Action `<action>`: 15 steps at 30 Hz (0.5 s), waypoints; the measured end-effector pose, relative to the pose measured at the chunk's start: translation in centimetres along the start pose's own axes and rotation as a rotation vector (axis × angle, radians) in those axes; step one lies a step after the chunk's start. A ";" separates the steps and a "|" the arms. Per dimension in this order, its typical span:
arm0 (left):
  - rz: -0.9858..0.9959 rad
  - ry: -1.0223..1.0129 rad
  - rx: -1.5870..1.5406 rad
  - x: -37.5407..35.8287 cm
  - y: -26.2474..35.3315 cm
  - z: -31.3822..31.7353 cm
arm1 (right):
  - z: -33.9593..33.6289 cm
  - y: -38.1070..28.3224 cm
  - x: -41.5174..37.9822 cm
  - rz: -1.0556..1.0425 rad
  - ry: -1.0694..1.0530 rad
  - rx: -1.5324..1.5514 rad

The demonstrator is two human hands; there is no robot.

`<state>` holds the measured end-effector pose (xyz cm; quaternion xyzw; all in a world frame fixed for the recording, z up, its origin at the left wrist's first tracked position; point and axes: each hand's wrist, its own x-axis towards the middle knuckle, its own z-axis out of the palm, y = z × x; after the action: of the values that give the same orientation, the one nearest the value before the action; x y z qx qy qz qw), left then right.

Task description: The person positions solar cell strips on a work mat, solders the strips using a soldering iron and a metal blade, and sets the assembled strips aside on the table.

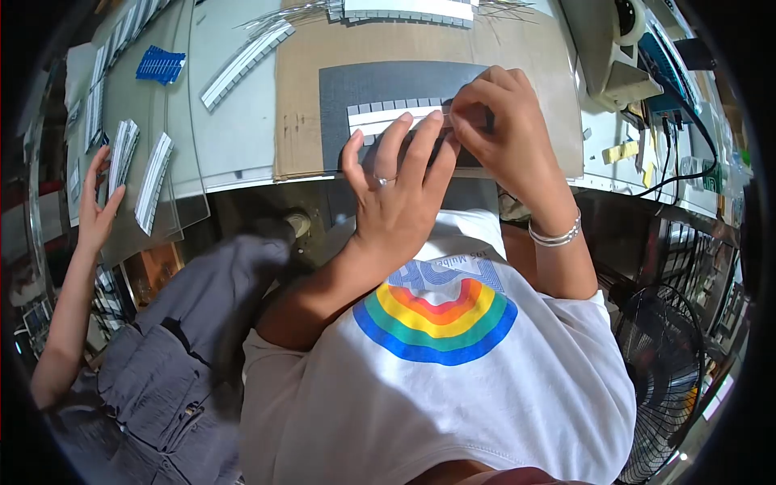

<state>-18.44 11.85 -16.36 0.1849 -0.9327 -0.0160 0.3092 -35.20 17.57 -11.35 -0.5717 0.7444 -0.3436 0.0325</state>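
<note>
A white strip edged with grey tabs lies on a dark grey mat. My left hand rests over its near edge, fingers spread, with the fingertips on the strip. At the strip's right end, my right hand has thumb and index finger pinched together. What the pinch holds, if anything, is too small to make out. The right part of the strip is hidden behind my hands. Beneath the mat is a brown cardboard sheet.
A stack of similar strips with thin wires lies at the back. One strip and a blue bundle sit to the left. A co-worker's hand touches strips there. Machine and cable stand right.
</note>
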 end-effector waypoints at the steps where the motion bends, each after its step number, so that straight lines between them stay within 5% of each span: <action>1: -0.004 -0.040 0.018 0.0 -0.1 -0.2 | 0.1 0.0 0.1 -0.011 -0.007 -0.017; 5: -0.017 -0.138 0.019 0.3 0.2 -0.6 | -0.6 -0.1 0.6 -0.131 -0.022 -0.026; 8: -0.029 -0.236 -0.028 0.8 0.6 -1.7 | -3.7 0.9 0.1 -0.041 0.138 0.062; 10: -0.018 -0.267 -0.036 1.0 0.5 -2.0 | -7.7 5.1 -0.1 -0.119 0.429 -0.261; 12: 0.002 -0.263 -0.055 1.0 0.4 -1.9 | -12.1 8.2 -0.1 -0.014 0.622 -0.519; 15: 0.018 -0.229 -0.047 1.3 0.4 -2.1 | -16.0 12.3 -0.1 0.377 0.505 -0.139</action>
<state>-18.37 11.96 -13.85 0.1660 -0.9630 -0.0562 0.2048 -52.36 26.60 -5.95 -0.3214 0.8434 -0.4108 -0.1291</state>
